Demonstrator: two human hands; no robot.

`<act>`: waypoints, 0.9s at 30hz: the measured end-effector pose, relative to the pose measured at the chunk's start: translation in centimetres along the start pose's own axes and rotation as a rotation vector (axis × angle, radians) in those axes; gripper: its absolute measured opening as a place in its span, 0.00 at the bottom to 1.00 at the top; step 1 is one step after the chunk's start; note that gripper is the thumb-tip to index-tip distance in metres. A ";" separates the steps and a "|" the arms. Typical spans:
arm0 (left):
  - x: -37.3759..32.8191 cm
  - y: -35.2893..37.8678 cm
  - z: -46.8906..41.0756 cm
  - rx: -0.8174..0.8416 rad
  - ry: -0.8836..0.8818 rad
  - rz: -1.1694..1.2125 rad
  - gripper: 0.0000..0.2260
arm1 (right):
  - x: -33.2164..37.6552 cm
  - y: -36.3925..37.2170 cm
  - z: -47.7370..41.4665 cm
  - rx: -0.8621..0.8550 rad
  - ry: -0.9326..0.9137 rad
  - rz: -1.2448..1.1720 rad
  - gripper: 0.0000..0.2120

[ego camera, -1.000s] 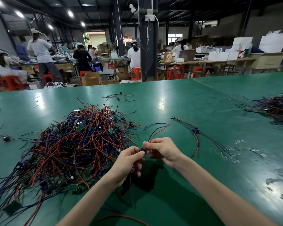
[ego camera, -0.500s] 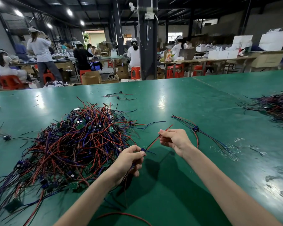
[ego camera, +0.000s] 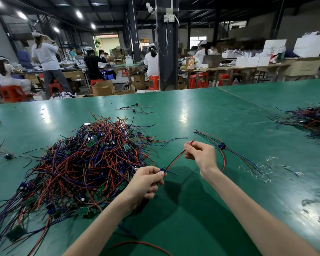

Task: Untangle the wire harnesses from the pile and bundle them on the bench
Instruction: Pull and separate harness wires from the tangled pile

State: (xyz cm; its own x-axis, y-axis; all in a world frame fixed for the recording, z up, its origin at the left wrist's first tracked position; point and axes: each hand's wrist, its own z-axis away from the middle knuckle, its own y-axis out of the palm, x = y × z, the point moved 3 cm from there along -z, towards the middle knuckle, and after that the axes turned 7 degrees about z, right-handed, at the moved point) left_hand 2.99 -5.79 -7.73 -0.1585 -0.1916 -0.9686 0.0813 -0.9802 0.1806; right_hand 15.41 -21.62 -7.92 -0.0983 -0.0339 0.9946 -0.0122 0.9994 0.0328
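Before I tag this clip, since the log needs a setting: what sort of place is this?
Probably an electronics assembly workshop: a pile of wire harnesses with small circuit boards on a long green bench, capped workers at other benches behind, and cardboard boxes on the floor.

Shines glossy green across the bench [ego camera: 211, 111], streaked with pale glare. Tangles red, purple-blue and black through the pile [ego camera: 85, 163], flecked with small green boards [ego camera: 92, 143]. Pairs red with black along the held harness [ego camera: 175, 160], at a dark blue connector [ego camera: 162, 170]. Glows red on the far stools [ego camera: 153, 82].
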 end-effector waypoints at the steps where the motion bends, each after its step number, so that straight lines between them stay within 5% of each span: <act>1: 0.0 -0.1 -0.1 -0.003 0.006 -0.001 0.05 | 0.0 -0.1 -0.1 -0.018 -0.039 0.045 0.06; 17: 0.6 0.1 -0.4 0.003 0.126 -0.130 0.07 | 0.9 0.7 1.0 0.123 -0.015 -0.146 0.08; 27: 0.4 -0.5 -0.3 -0.114 0.162 -0.174 0.05 | 1.1 -0.5 0.4 0.047 -0.211 0.166 0.08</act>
State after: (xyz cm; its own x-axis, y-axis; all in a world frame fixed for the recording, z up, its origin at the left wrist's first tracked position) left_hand 3.16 -5.37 -8.27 -0.0210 -0.0012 -0.9998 0.1787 -0.9839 -0.0025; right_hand 14.88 -22.15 -6.89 -0.3077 0.1241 0.9434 -0.0247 0.9901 -0.1383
